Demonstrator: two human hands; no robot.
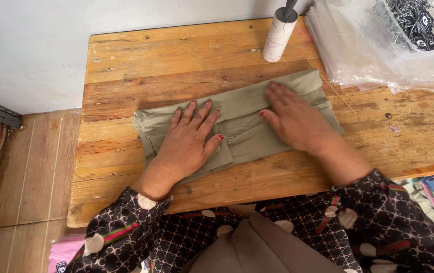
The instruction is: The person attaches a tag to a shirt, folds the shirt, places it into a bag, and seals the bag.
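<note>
Cloth (pixel 242 132), olive, soft and light, lies folded mid-table (pixel 126 65) under your left hand (pixel 189 141) and right hand (pixel 295 119), both flat with fingers spread, pinching nothing; it looks limp, perhaps slippery, so take it by the folded edges.

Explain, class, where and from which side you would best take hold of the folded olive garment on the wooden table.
Probably by the two short ends of the folded olive garment, a grip from each side: it lies flat, long left to right, with its ends uncovered beyond the left hand and right hand.
</note>
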